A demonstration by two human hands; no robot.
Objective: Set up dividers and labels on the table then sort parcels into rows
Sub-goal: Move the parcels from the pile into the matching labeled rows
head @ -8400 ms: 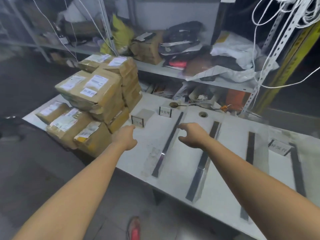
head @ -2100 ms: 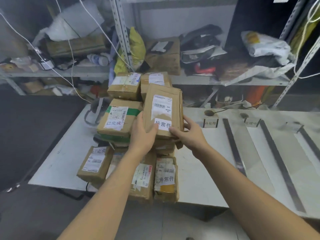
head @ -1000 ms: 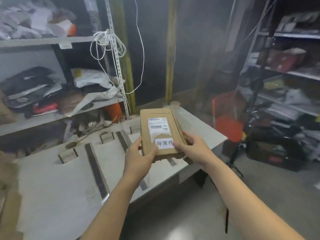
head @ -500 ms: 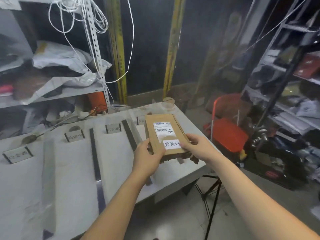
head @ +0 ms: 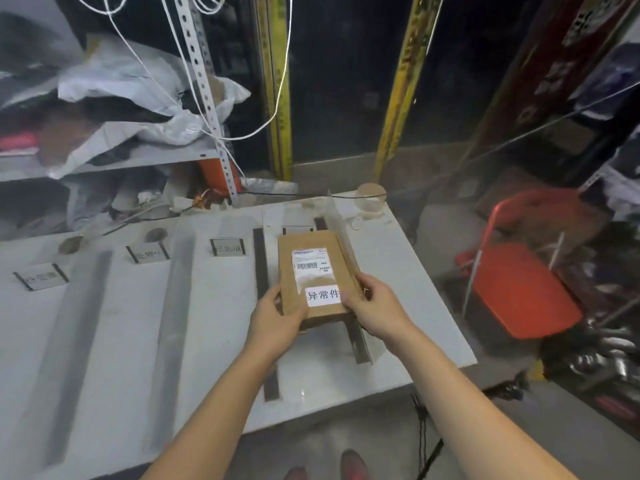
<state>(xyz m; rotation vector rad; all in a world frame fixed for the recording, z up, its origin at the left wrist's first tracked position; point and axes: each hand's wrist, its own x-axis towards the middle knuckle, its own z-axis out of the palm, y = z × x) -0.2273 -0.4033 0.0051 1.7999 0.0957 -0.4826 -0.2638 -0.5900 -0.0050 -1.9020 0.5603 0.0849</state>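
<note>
Cardboard parcel (head: 311,271), carried over from the stack, now hovers low over the table (head: 408,289), in the row between the two rightmost dividers (head: 260,265). Your left hand (head: 277,320) and right hand (head: 375,311) grip its near end; setting it down looks next.

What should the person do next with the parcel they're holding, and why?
Probably lower the parcel flat onto the table and let go: the left hand and right hand hold it over the lane between two dark dividers.
</note>
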